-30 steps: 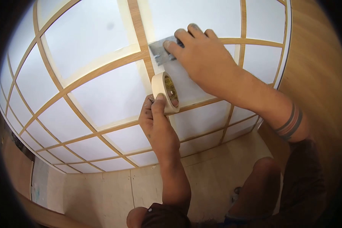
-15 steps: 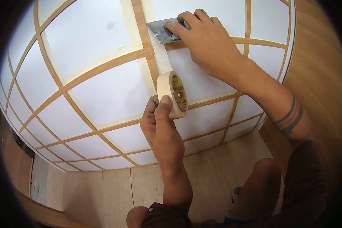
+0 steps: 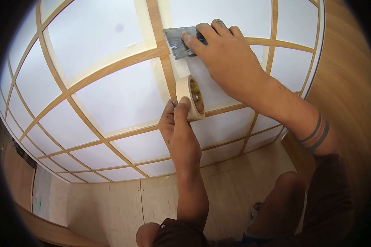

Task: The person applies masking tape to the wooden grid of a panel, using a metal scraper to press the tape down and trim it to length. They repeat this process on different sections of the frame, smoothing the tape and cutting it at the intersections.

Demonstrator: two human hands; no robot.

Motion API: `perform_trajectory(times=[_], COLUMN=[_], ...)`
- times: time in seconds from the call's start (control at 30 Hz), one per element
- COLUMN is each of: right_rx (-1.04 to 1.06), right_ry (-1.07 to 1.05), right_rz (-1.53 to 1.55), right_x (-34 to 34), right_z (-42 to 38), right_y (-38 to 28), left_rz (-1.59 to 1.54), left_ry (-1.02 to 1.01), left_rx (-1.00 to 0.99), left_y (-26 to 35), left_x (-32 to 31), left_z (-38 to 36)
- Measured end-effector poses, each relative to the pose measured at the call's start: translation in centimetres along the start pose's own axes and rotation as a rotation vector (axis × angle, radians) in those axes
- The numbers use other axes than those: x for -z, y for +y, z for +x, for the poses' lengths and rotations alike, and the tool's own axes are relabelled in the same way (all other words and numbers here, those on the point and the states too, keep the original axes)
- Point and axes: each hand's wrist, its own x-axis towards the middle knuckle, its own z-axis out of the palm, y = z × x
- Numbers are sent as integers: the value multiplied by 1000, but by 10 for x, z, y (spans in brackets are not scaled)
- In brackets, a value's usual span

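My left hand [image 3: 179, 123] is closed on a roll of masking tape [image 3: 182, 89], thumb on its outer side and fingers partly hidden behind and inside it. From the roll a strip of tape [image 3: 179, 68] runs up beside a wooden bar [image 3: 167, 73] of the white panelled lattice. My right hand [image 3: 226, 51] grips a smudged metal putty scraper [image 3: 177, 39]. Its blade lies over the upper part of the strip, with one edge along the wooden bar near a crossing of bars.
White panels [image 3: 119, 94] framed by wood strips fill the view, several edged with pale tape [image 3: 144, 26]. A plywood surface [image 3: 156, 197] lies below, and a wood-grain board [image 3: 338, 70] stands at the right. My bent knee [image 3: 286, 193] is at the lower right.
The scraper has turned flatter and moved slightly right and down, covering more of the strip. My left hand and the tape roll have shifted a little to the right.
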Motion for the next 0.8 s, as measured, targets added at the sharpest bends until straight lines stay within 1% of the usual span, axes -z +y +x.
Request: perform_trajectory(times=[0.07,0.13,0.27,0.57,0.73,0.8], right_rx=[-5,20,17,66,37,32], right_ry=[-10,51,36,41,-142,-127], right_rz=[5,-10,3,-21,54,99], right_x=[-1,-2,1,5,14,13], right_z=[-2,-3,-5,-8,-7,-7], right_y=[-1,-1,-3,-3,-4,-2], left_rz=[17,6,4,-66,-46,4], left_ry=[-14,-24,-24,-3,-29,-20], left_rx=[-1,-11,28,3,-15,-47], left_y=[-4,-8,-9,-10,-8,-7], left_x=[1,1,2,-4,-2,-4], left_z=[2,4,6,5,5,3])
